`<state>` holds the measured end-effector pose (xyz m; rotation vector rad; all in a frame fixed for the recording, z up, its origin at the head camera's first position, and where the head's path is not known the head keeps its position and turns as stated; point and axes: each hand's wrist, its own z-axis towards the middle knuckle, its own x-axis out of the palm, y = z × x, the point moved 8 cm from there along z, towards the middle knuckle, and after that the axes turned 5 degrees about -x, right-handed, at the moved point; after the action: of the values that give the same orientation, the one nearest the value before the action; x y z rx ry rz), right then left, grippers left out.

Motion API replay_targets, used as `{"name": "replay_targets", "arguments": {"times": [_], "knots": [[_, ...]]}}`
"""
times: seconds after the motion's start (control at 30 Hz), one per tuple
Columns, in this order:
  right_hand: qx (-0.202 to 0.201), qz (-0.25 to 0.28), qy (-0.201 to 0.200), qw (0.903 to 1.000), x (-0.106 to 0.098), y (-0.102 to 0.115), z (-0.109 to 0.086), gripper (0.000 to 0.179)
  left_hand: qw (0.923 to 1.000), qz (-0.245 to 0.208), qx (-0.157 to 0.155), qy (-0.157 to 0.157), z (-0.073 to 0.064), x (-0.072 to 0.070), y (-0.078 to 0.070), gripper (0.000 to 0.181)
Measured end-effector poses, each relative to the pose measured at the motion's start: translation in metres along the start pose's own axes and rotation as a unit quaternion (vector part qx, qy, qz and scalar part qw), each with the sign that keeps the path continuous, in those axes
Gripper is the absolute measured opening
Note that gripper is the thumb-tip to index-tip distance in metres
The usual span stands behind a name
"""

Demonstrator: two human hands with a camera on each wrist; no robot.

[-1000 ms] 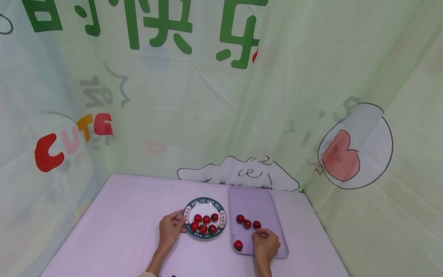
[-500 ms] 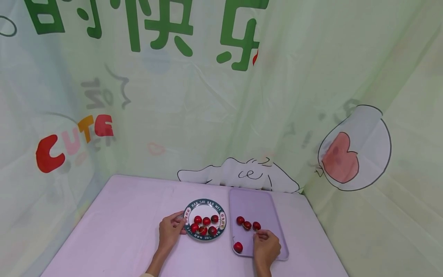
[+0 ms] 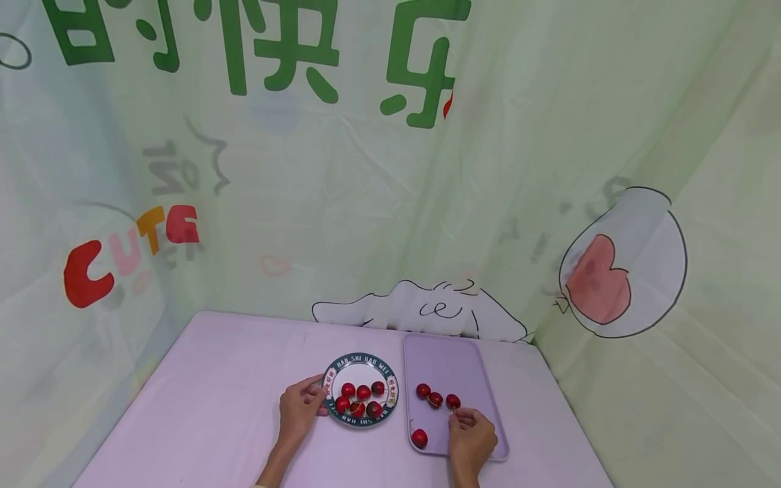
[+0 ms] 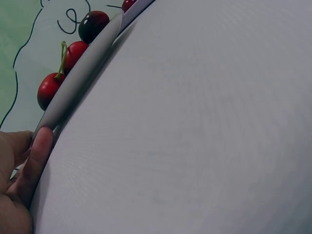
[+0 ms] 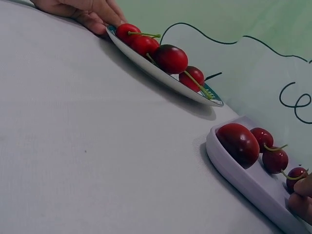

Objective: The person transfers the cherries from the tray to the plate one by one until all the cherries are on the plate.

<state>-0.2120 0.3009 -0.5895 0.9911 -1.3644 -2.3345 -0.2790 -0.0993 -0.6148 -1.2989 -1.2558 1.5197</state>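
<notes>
The right hand [image 3: 472, 437] is reaching over the lilac tray [image 3: 445, 356], thumb and fingertips pinching the stem of a dark-red cherry [image 3: 453, 401] within it. A lone cherry [image 3: 419, 438] is lying in the tray's near left corner. The left hand [image 3: 297, 408] is gripping the left rim of the round plate [image 3: 360, 371], where six cherries [image 3: 363, 392] are sitting. Two more cherries [image 3: 435, 399] are lying just left of the pinched one. Beyond the table [image 3: 232, 379], a printed curtain [image 3: 366, 203] is hanging.

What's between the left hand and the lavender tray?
The teal-rimmed plate of cherries, held by the left hand, then a narrow strip of bare table before the lavender tray. Seen in head view.
</notes>
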Motion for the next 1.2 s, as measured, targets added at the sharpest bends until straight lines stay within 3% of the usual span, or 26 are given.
{"name": "replay_targets", "arguments": {"times": [0.33,0.67,0.83,1.03,1.2], "knots": [[0.002,0.040,0.002,0.9992,-0.001,-0.003,0.001,0.010,0.9999,-0.005,-0.012,0.003,0.002,0.001,0.004,0.037],[0.049,0.106,0.011,0.9931,-0.008,0.008,0.000,0.014,1.0000,-0.006,-0.004,0.001,-0.002,0.000,-0.003,0.036],[0.086,0.150,0.019,0.9848,-0.007,0.005,0.000,0.016,1.0000,-0.007,-0.004,-0.002,-0.002,0.000,-0.003,0.036],[0.148,0.221,0.037,0.9632,-0.008,0.003,-0.001,0.019,0.9999,-0.010,-0.005,0.004,-0.001,0.000,-0.001,0.037],[0.162,0.230,0.043,0.9586,-0.009,0.003,-0.002,0.021,0.9999,-0.009,-0.010,0.006,0.002,0.001,0.002,0.036]]}}
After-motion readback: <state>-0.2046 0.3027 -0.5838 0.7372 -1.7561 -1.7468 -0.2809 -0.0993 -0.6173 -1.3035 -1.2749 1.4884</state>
